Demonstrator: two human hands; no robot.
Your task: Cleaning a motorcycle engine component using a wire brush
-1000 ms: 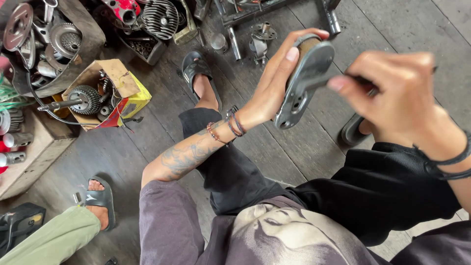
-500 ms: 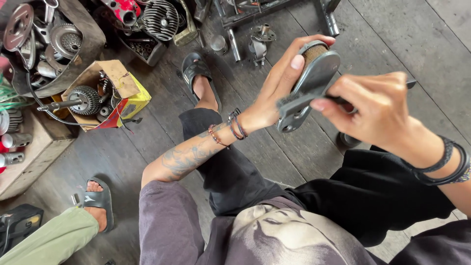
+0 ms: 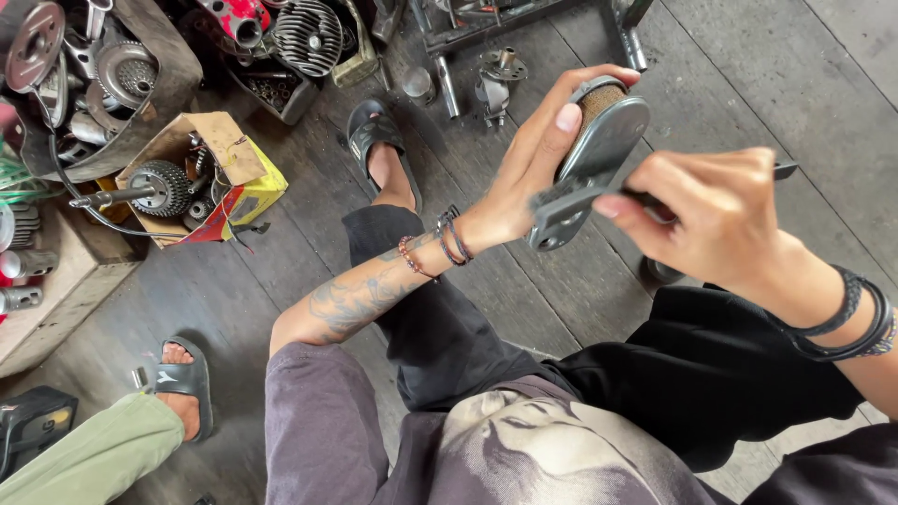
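My left hand (image 3: pixel 531 164) grips a grey metal engine part (image 3: pixel 592 159) with a round brownish end, held up over my lap. My right hand (image 3: pixel 716 210) is closed around a thin dark tool (image 3: pixel 784 171) whose tip meets the lower end of the part. Beaded bracelets circle my left wrist and dark bands my right. I am seated in black trousers with my sandalled foot (image 3: pixel 379 154) on the wooden floor.
A yellow cardboard box (image 3: pixel 238 173) with gears stands at the left. More engine parts fill a crate (image 3: pixel 94 84) and the top edge (image 3: pixel 304 33). Another person's sandalled foot (image 3: pixel 178 379) and green trouser leg are at the lower left.
My right hand has slid left and down along the part with the tool. The left hand has kept the part almost still.
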